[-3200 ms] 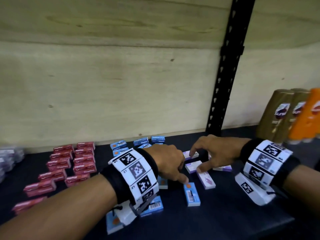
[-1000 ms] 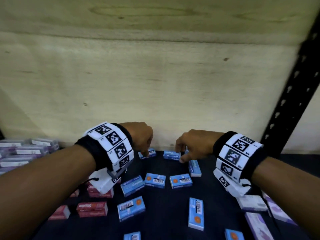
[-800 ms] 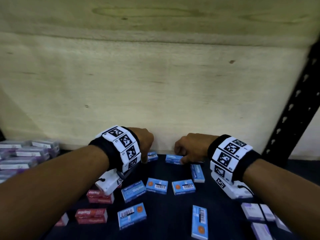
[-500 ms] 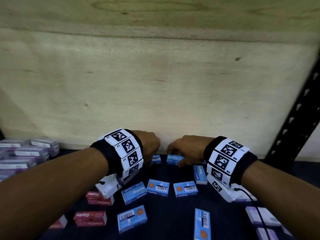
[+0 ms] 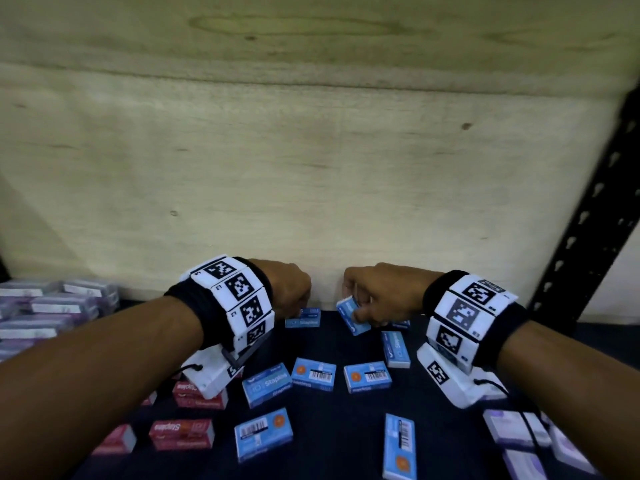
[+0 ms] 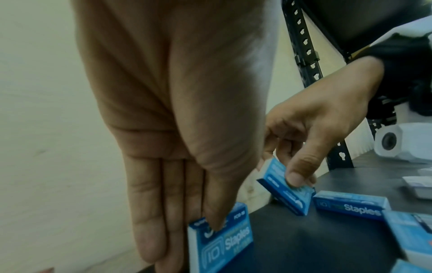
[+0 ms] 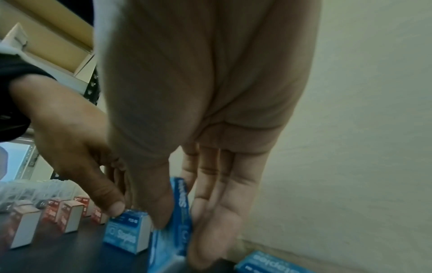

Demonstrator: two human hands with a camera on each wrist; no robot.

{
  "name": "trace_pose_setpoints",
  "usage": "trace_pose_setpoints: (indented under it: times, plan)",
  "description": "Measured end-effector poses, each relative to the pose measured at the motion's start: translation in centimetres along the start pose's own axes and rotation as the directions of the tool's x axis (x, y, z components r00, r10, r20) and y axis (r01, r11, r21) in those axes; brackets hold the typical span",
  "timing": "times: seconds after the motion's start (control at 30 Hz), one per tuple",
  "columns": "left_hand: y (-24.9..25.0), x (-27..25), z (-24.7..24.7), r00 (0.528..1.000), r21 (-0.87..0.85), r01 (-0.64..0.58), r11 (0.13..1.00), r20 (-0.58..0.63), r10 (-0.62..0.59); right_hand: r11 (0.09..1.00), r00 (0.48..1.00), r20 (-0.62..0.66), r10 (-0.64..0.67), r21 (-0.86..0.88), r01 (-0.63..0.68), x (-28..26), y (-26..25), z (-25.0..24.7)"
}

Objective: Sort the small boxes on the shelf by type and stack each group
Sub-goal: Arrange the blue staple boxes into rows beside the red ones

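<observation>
Since a moment ago the right hand [image 5: 377,294] has tipped one blue staple box [image 5: 353,315] up off the dark shelf [image 5: 339,427], where before both hands only reached toward the back row; the plywood back wall [image 5: 311,174] rises just behind them, and a black slotted upright [image 5: 585,237] stands off to the right. Purple boxes [image 5: 52,306] sit stacked at the far left, with more purple ones [image 5: 512,427] lying flat near the right forearm; red boxes [image 5: 180,433] lie under and beside the left forearm; loose blue boxes [image 5: 313,374] are scattered flat across the middle of the shelf. Right thumb and fingers pinch the tilted blue box by its faces, one end low over the shelf, close to the wall. The left hand [image 5: 287,289] reaches down to a second blue box [image 6: 222,238] lying near the wall; its fingers run nearly straight behind that box and the thumb tip presses on the box's upper edge, so the box is held between thumb and fingers.
</observation>
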State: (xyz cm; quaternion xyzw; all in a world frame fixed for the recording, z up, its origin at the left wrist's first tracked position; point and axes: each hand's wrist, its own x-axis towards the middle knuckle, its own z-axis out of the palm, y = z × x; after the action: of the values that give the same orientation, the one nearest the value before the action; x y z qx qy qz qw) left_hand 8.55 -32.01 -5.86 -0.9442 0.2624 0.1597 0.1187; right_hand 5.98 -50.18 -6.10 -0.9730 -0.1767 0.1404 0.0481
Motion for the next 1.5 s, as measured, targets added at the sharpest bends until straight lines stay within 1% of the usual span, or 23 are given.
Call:
trace_pose_setpoints:
  times: [0.07, 0.13, 0.23, 0.27, 0.33, 0.4, 0.47, 0.53, 0.6, 0.63, 0.8, 0.87, 0.93, 0.97, 1.03, 1.07, 1.13, 1.2, 1.27, 1.4, 1.5]
  plan:
    - [-0.1, 0.1, 0.0, 1.0, -0.02, -0.001, 1.0, -0.014, 0.001, 0.999, 0.999, 0.003, -0.033, 0.032, 0.032, 0.0, 0.0, 0.1]
    - [-0.4, 0.3, 0.0, 1.0, -0.031, 0.004, 1.0, -0.03, -0.005, 0.998, 0.999, -0.018, -0.05, 0.024, 0.051, 0.1, -0.1, 0.2]
    - [-0.7, 0.6, 0.0, 0.996, -0.049, 0.004, 0.999, -0.089, -0.008, 0.994, 0.996, -0.085, -0.034, 0.105, 0.042, 0.2, 0.0, 0.2]
    - [-0.8, 0.7, -0.1, 0.997, -0.052, -0.004, 0.999, -0.083, -0.001, 0.991, 0.995, -0.099, -0.028, 0.127, 0.04, 0.3, 0.0, 0.3]
    - [-0.9, 0.9, 0.0, 0.997, -0.032, 0.01, 0.999, -0.076, -0.013, 0.991, 0.996, -0.087, -0.019, 0.129, 0.03, 0.5, 0.1, 0.5]
    - [-1.0, 1.1, 0.2, 0.994, -0.024, 0.028, 0.999, -0.104, -0.03, 0.994, 0.998, -0.062, -0.006, 0.107, 0.013, 0.7, 0.2, 0.8]
    - [-1.1, 1.1, 0.3, 0.996, -0.019, 0.018, 1.0, -0.083, -0.02, 0.999, 0.998, -0.056, 0.006, 0.049, -0.003, 0.7, 0.3, 0.9]
    - [-1.1, 1.1, 0.1, 0.999, -0.021, 0.005, 1.0, -0.043, -0.006, 0.996, 0.999, -0.046, 0.028, -0.085, -0.032, 0.7, 0.4, 0.8]
    - [-1.2, 0.9, 0.0, 0.999, -0.037, 0.0, 0.999, -0.042, -0.001, 0.975, 0.998, -0.035, 0.058, -0.214, -0.064, 0.8, 0.5, 0.8]
    - [-1.2, 0.9, 0.0, 0.999, -0.04, -0.001, 0.999, -0.047, -0.001, 0.968, 0.997, -0.031, 0.064, -0.24, -0.07, 0.8, 0.5, 0.9]
    - [-1.1, 0.2, -0.2, 0.995, 0.006, 0.033, 0.999, -0.097, -0.032, 0.971, 0.999, -0.029, 0.045, -0.234, -0.05, 1.0, 0.5, 1.5]
    - [-0.9, -0.7, -0.7, 0.987, -0.009, 0.0, 1.0, -0.161, -0.002, 0.973, 0.998, -0.032, 0.048, -0.224, -0.054, 0.8, 0.4, 1.4]
    - [-0.4, -1.8, -1.0, 0.979, -0.065, -0.068, 0.996, -0.199, 0.054, 0.978, 0.997, -0.051, 0.049, -0.199, -0.059, 0.4, 0.4, 1.2]
    - [-0.1, -2.4, -1.1, 0.979, -0.092, -0.106, 0.99, -0.182, 0.088, 0.98, 0.997, -0.063, 0.045, -0.189, -0.056, 0.0, 0.3, 0.9]
    - [0.8, -3.4, -0.8, 0.987, -0.129, -0.15, 0.98, -0.075, 0.142, 0.989, 0.998, -0.053, 0.019, -0.146, -0.026, -1.0, 0.2, 0.5]
    - [1.2, -3.7, -0.4, 0.989, -0.136, -0.151, 0.979, -0.012, 0.15, 0.995, 1.0, -0.019, 0.005, -0.101, -0.007, -1.7, 0.1, 0.3]
    - [1.8, -3.9, 0.5, 0.985, -0.134, -0.138, 0.981, 0.086, 0.15, 1.0, 0.996, 0.092, -0.014, 0.004, 0.014, -3.1, -0.2, 0.5]
    - [2.2, -4.0, 1.3, 0.98, -0.134, -0.133, 0.982, 0.134, 0.151, 1.0, 0.979, 0.202, -0.004, 0.031, -0.002, -4.1, -0.6, 1.0]
    - [2.4, -4.0, 1.8, 0.98, -0.119, -0.147, 0.982, 0.116, 0.161, 0.999, 0.968, 0.249, 0.016, -0.037, -0.007, -4.5, -1.0, 1.7]
    - [2.7, -4.1, 2.2, 0.982, -0.056, -0.182, 0.982, 0.035, 0.184, 0.99, 0.982, 0.189, 0.013, -0.138, 0.014, -4.6, -1.4, 2.1]
    - [2.7, -4.3, 2.1, 0.988, -0.056, -0.155, 0.986, -0.012, 0.155, 0.986, 0.989, 0.146, 0.006, -0.167, 0.018, -4.6, -1.6, 1.7]
